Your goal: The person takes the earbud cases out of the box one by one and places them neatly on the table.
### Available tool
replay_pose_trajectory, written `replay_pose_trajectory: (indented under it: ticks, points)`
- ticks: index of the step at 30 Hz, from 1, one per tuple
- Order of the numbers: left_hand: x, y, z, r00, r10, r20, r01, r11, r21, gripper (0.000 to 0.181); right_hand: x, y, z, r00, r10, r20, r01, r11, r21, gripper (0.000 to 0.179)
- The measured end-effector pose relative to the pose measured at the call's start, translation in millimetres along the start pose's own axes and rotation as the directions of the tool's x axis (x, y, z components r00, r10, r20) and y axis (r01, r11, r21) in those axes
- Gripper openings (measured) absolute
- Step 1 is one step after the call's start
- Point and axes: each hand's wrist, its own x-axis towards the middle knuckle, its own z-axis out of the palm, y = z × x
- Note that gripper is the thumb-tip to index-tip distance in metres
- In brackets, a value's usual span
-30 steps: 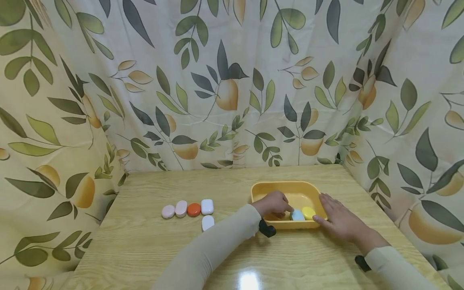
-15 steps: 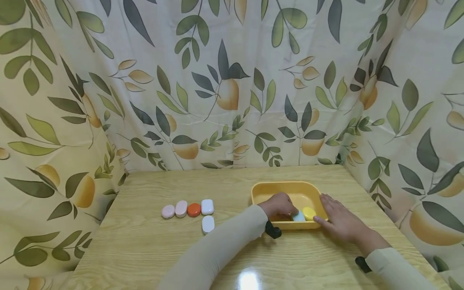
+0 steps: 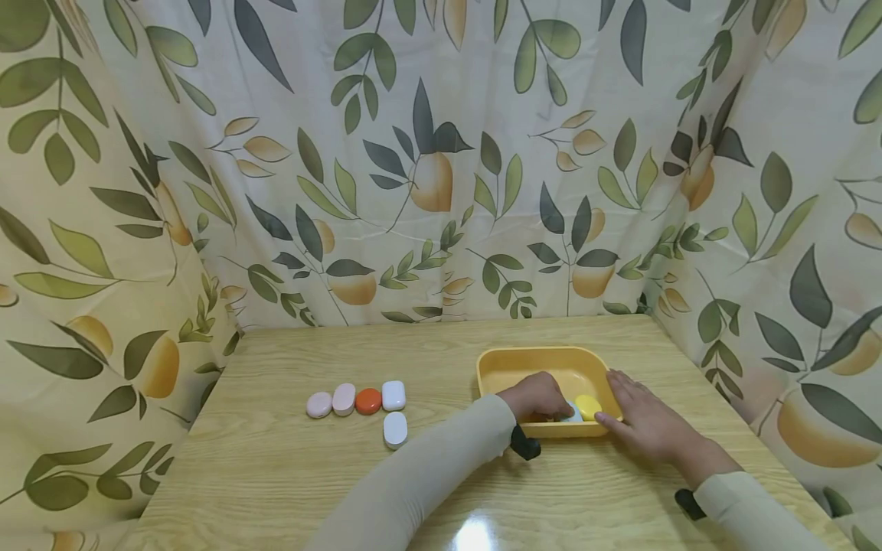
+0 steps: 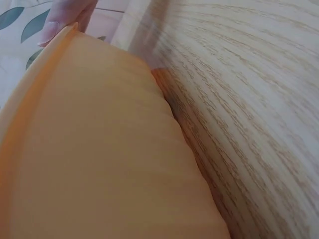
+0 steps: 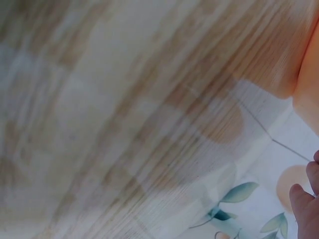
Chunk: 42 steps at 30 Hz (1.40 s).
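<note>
A yellow tray (image 3: 503,370) sits on the right side of the table. My left hand (image 3: 539,396) reaches down into it with curled fingers and holds a small light blue rounded piece (image 3: 575,414), which is partly covered by the fingers. Beside that piece lies a yellow round piece (image 3: 589,406). My right hand (image 3: 648,417) rests along the tray's right end, fingers fairly straight and thumb at the front corner. In the left wrist view the tray's outer wall (image 4: 99,139) fills much of the picture, with a fingertip (image 4: 50,32) at its rim.
Left of the tray, two pale pink pieces (image 3: 344,399), a red-orange piece (image 3: 368,402) and a white piece (image 3: 393,396) form a row. Another white piece (image 3: 396,430) lies in front. A leaf-patterned curtain (image 3: 441,191) surrounds the wooden table (image 3: 262,474).
My left hand has moved slightly right inside the tray, closing over the light blue piece, which has shifted a little right toward the yellow one. My right hand stays in place.
</note>
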Motion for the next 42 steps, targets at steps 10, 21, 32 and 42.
replay_pose_trajectory:
  ticks: [10,21,32,42]
  points:
    - [-1.4,-2.7,-1.6,0.997,0.060,0.054,-0.059,0.998,-0.022,0.017,-0.1,-1.6,-1.5,1.000,0.002,0.008,-0.002,1.000,-0.006,0.083]
    - [-3.1,-2.7,-6.1,0.986,0.125,0.109,-0.105,0.979,-0.176,0.016,-0.4,-3.6,-5.0,1.000,0.010,0.020,-0.010,1.000,-0.004,0.084]
    - [-4.5,-0.2,-2.1,0.990,0.098,0.105,-0.067,0.962,-0.265,0.013,0.5,-1.8,-1.5,1.000,0.000,0.011,0.000,1.000,-0.009,0.084]
    - [-4.1,0.6,-3.3,0.993,0.075,0.087,-0.049,0.962,-0.269,0.014,0.3,-1.7,-2.5,1.000,-0.016,0.007,0.017,0.994,-0.105,0.084]
